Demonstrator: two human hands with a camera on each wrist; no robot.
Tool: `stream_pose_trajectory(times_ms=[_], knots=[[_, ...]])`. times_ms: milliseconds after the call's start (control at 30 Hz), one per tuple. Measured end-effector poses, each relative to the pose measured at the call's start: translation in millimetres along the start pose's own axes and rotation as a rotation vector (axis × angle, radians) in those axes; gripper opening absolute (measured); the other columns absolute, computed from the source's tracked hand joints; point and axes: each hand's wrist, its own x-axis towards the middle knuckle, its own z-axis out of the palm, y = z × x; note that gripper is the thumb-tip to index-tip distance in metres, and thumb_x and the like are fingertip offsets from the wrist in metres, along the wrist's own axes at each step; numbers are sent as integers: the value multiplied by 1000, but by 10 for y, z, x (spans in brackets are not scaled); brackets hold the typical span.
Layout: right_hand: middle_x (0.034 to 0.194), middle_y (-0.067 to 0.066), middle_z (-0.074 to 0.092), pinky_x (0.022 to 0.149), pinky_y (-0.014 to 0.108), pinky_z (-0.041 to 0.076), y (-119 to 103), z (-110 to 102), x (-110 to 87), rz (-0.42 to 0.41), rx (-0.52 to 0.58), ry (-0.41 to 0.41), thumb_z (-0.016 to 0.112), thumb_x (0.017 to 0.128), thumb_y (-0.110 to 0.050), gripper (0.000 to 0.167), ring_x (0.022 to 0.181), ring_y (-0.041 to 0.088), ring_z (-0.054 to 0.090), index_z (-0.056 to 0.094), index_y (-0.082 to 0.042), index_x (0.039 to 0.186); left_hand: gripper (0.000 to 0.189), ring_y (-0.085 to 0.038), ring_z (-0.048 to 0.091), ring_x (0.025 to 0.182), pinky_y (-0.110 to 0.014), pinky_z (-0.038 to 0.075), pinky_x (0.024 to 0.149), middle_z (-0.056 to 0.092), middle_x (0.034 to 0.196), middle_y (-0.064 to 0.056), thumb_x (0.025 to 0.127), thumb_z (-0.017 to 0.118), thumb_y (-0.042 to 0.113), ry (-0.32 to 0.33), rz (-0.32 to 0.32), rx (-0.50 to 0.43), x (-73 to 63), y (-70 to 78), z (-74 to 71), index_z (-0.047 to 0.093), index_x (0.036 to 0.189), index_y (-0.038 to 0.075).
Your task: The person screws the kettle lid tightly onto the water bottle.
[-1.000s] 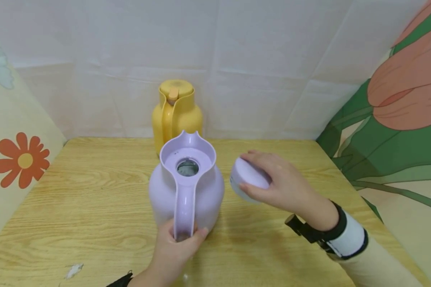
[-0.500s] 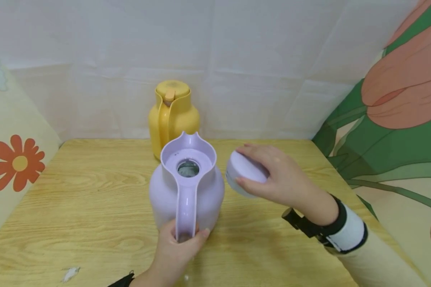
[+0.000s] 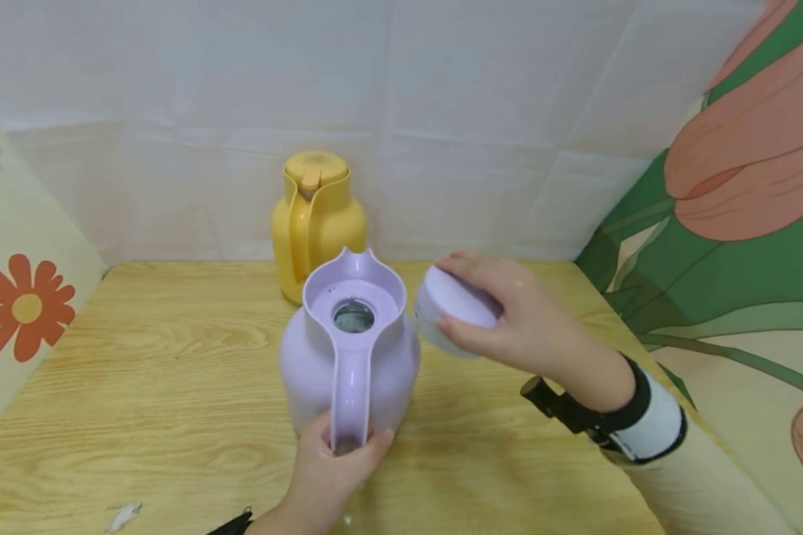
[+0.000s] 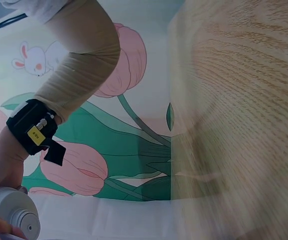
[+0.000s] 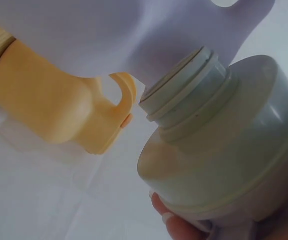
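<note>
A lilac vacuum jug [image 3: 301, 368] stands upright on the table with its round mouth uncovered. My left hand [image 3: 331, 468] grips the lower part of its handle [image 3: 351, 386]. Beside the jug's neck, to the right, my right hand [image 3: 531, 319] holds the jug lid [image 3: 451, 308] by its sides, tilted and off the table. In the right wrist view the lid's pale threaded plug [image 5: 189, 95] faces the lilac jug wall [image 5: 103, 35]; whether they touch I cannot tell. Fingertips [image 5: 179, 225] curl at the lid's edge. The left wrist view catches the plug side too [image 4: 13, 207].
Behind the lilac jug, slightly left, stands a yellow vacuum jug [image 3: 331, 223] with its lid on. The wooden tabletop [image 3: 174, 386] has a pale worn patch [image 3: 124, 516] at the front left. White cloth [image 3: 475, 186] hangs at the back; painted panels flank both sides.
My right hand has brought the lid up and to the left, closer to the jug's rim. The left hand keeps its grip on the handle. The head view has shifted slightly right.
</note>
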Motion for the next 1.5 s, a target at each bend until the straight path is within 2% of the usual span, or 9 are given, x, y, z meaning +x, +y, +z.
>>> stream_pose_trajectory(times_ms=[267, 467, 633, 767, 1033, 1367, 1500], knots=[[123, 14, 63, 76, 46, 49, -63, -100, 76, -35, 3, 38, 78, 75, -17, 54, 105, 29, 60, 63, -5, 126, 12, -10, 51, 71, -28, 40, 69, 54, 69, 7, 76, 71, -2, -3, -47, -18, 1, 13, 22, 60, 76, -1], [123, 10, 64, 76, 43, 48, -124, -168, 141, -21, -18, 23, 78, 77, -20, 54, 102, 26, 59, 63, -7, 127, 12, -10, 50, 69, -28, 40, 67, 54, 68, 7, 76, 71, -2, -7, -26, -15, -5, 16, 25, 59, 75, -1], [122, 11, 64, 76, 44, 48, -150, -221, 196, -35, 8, 31, 79, 77, -18, 55, 102, 26, 59, 62, -6, 127, 12, -10, 51, 71, -28, 40, 69, 54, 69, 5, 76, 73, 1, 0, -83, -10, -10, 22, 20, 60, 76, 0], [122, 11, 64, 75, 42, 47, -173, -248, 245, -61, 3, 48, 79, 76, -17, 55, 101, 25, 59, 62, -6, 127, 13, -10, 51, 70, -28, 40, 69, 55, 68, 5, 75, 73, 1, 2, -104, -9, -7, 30, 19, 61, 76, 0], [123, 7, 64, 73, 38, 47, -231, -242, 371, -103, -34, 59, 77, 79, -21, 53, 98, 21, 59, 62, -7, 127, 13, -9, 50, 67, -27, 41, 66, 54, 66, 5, 75, 73, 1, 4, -99, -12, -3, 32, 31, 61, 75, 0], [124, 7, 64, 76, 38, 49, -323, -112, 558, -151, -6, 28, 76, 81, -27, 52, 101, 21, 59, 63, -5, 127, 13, -9, 50, 67, -27, 41, 66, 54, 67, 5, 75, 73, 3, 6, -78, -12, 2, 13, 44, 61, 75, 0], [124, 7, 64, 79, 39, 49, -354, -65, 617, -176, -24, 23, 76, 80, -32, 55, 103, 21, 60, 63, -5, 127, 13, -8, 50, 66, -27, 42, 64, 54, 67, 7, 75, 73, 2, 8, -39, -10, 8, -16, 45, 61, 74, 1]])
